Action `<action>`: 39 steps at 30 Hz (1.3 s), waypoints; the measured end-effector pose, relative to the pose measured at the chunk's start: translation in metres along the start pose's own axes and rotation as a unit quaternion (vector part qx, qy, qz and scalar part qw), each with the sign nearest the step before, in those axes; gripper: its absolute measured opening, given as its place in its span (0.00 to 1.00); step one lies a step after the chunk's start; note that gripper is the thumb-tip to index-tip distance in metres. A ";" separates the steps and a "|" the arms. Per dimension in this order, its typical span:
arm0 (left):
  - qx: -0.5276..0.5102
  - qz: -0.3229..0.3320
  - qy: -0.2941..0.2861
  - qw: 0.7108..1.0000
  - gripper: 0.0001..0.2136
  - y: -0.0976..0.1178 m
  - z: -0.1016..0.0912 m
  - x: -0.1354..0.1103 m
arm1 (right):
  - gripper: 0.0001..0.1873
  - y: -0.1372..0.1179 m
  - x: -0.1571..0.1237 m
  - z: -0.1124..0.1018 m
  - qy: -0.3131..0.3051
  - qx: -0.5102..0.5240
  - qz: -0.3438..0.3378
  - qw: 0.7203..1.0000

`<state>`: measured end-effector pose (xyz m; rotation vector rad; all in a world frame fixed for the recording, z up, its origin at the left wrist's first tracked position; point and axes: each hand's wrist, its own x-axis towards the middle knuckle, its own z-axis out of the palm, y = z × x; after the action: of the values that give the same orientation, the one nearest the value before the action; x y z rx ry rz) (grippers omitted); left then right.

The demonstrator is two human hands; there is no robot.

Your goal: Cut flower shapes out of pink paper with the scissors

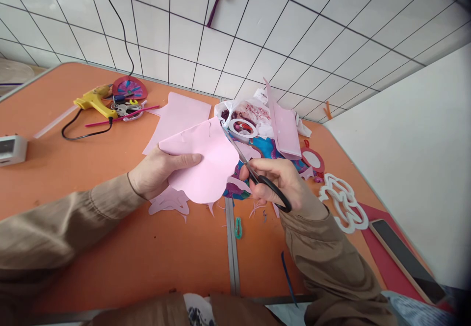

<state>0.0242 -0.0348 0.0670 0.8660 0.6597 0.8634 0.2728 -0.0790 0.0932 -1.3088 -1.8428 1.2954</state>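
Between thumb and fingers, my left hand [160, 169] grips a pink paper sheet [204, 164] by its left side. Its lower and right edges are cut in wavy scallops, and a short drawn line shows near the top. My right hand [281, 181] holds black-handled scissors [267, 183], fingers in the handles. The blades point up and left along the sheet's right edge, their tips by its upper corner. Pink offcuts [169, 202] lie on the table under the sheet. Behind it rests a larger pink sheet [184, 115].
The orange table [176, 262] meets a tiled wall. A yellow glue gun [93, 99] with a cord lies at back left, near keys. A plastic bag [257, 115], folded pink paper [285, 127], white cloud-shaped cutouts [344, 203] and a phone [405, 257] are rightward. A green clip [238, 228] lies in front.
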 end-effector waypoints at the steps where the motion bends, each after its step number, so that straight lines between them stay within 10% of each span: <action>1: -0.001 -0.001 -0.001 1.000 0.17 0.000 0.000 0.000 | 0.23 0.000 0.000 0.000 0.000 -0.001 0.002 1.000; 39: -0.065 -0.020 -0.039 0.997 0.18 0.000 0.000 0.000 | 0.14 -0.004 -0.003 -0.005 -0.003 -0.027 0.014 1.000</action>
<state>0.0238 -0.0347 0.0673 0.7624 0.5444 0.8222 0.2761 -0.0802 0.0989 -1.3653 -1.8805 1.2732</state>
